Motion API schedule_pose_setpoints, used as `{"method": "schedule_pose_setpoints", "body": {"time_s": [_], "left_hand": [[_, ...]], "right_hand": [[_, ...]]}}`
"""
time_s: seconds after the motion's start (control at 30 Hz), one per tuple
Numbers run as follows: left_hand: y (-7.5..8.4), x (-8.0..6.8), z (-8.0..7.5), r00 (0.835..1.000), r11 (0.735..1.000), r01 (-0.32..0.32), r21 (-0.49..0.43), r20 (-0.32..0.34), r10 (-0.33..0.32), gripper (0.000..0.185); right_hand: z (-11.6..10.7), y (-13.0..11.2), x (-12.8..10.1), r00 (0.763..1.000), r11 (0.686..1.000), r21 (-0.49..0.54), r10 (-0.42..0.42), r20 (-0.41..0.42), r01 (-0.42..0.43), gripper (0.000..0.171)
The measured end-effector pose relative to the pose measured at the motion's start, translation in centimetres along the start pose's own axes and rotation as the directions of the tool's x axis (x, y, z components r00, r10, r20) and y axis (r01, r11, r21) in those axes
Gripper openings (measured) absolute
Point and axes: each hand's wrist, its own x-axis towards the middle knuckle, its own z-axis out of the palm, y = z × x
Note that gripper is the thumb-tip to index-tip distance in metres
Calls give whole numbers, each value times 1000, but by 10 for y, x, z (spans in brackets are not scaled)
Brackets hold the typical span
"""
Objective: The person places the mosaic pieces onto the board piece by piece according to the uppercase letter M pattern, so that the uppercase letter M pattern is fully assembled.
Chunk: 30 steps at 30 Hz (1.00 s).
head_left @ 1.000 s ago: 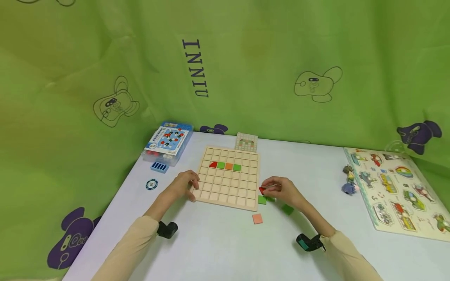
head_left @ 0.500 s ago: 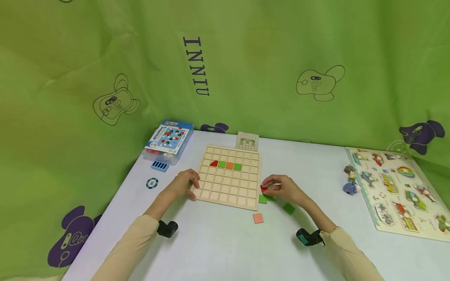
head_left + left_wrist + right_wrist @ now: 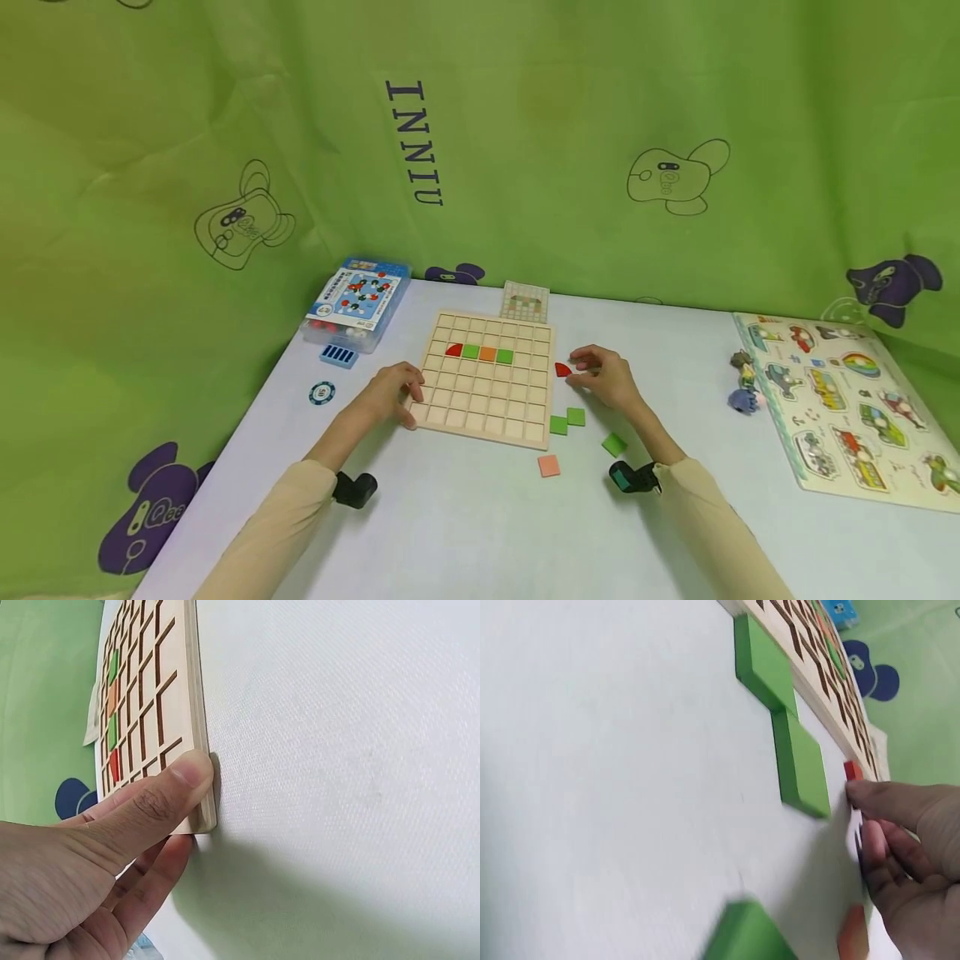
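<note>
left hand (image 3: 396, 393) clamps corner of grid board (image 3: 487, 379), steadying it on bench (image 3: 465, 517). right hand (image 3: 603, 377) pinches red quarter-round piece (image 3: 562, 369) beside board's right edge.

both forearms reach forward, left hand (image 3: 393, 393) with thumb and fingers bent, right hand (image 3: 603, 377) fingers curled in a pinch.
</note>
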Motion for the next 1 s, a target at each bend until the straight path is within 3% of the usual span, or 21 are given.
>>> {"method": "schedule_pose_setpoints", "body": {"time_s": [0.3, 0.57, 0.8, 1.0], "left_hand": [[-2, -1, 0, 1000, 1000, -19, -16, -4, 19, 30], [-4, -3, -2, 1000, 1000, -26, 2, -7, 26, 31], [-6, -3, -1, 999, 999, -37, -16, -15, 37, 31], [-4, -4, -1, 999, 999, -40, -18, -14, 39, 31]], "right_hand": [[11, -10, 1, 996, 996, -69, 47, -81, -53, 21], [20, -22, 1, 978, 992, 70, 114, -172, -103, 22], [41, -33, 12, 971, 981, 165, 137, -196, -105, 23], [58, -40, 20, 977, 987, 146, 92, -190, -64, 21]]}}
